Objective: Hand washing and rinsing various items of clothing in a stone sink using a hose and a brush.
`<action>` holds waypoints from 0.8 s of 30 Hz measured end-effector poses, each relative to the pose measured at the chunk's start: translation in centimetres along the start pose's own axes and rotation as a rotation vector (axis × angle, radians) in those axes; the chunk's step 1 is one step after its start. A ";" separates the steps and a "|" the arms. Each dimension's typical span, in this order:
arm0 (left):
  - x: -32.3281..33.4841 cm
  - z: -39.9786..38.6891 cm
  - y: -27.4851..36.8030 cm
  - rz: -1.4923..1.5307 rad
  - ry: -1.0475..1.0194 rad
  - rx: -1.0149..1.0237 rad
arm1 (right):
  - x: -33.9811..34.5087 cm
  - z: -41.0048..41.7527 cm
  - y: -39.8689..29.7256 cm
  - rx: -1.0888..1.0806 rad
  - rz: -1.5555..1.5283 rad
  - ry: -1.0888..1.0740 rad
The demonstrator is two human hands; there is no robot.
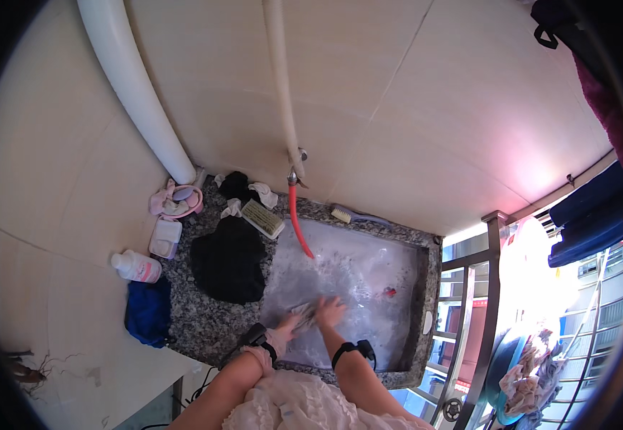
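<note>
A small light grey cloth is bunched between my hands at the front left of a granite basin with cloudy, sudsy water. My left hand grips its left side. On the other side, my right hand touches the cloth over the water; motion blur hides whether its fingers close on it. From the tap, a red hose hangs down to the basin. A small red thing shows in the water at the right.
Left of the basin, the granite counter holds black cloth, a scrubbing brush, a white bottle and blue cloth. A long-handled brush lies on the back rim. Metal railing stands at the right.
</note>
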State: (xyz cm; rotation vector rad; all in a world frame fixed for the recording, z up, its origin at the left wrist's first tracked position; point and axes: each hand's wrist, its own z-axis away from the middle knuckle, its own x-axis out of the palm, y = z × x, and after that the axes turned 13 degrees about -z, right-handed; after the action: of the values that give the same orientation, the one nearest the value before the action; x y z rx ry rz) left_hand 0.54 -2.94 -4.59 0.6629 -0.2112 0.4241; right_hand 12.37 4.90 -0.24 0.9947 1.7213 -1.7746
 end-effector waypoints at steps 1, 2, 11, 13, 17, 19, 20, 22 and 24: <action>2.8 1.1 1.4 -0.043 0.006 -0.199 | -0.2 0.4 2.5 0.116 -0.040 -0.256; 4.7 2.2 2.4 -0.094 0.029 -0.386 | -0.1 1.2 3.8 0.228 -0.105 -0.515; 6.6 5.4 4.3 -0.064 0.017 -0.120 | -2.6 2.3 0.4 0.158 -0.429 -0.579; 0.9 1.5 1.1 0.062 0.010 -0.054 | -1.1 0.1 0.1 0.132 -0.295 -0.557; 0.1 0.0 -0.1 -0.105 -0.012 -0.029 | -1.5 -1.5 3.9 -0.047 -0.156 -0.209; -1.4 -0.8 -0.2 -0.055 -0.005 -0.156 | -1.3 -0.6 1.9 -0.219 -0.104 -0.033; -1.8 -1.2 -0.5 -0.012 -0.018 -0.289 | -1.0 -0.2 0.6 -0.130 -0.118 -0.279; 4.0 -0.6 0.6 0.042 -0.006 -0.374 | -1.1 0.7 2.6 0.051 -0.147 -0.437; -0.2 -1.8 0.1 0.192 -0.038 -0.200 | 0.0 2.4 -3.6 0.009 -0.267 -0.457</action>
State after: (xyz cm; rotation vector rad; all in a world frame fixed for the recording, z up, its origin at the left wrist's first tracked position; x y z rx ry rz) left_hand 0.45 -1.75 -6.00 0.4561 -0.3504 0.5666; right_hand 9.22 2.85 1.97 0.3264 1.5997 -1.9828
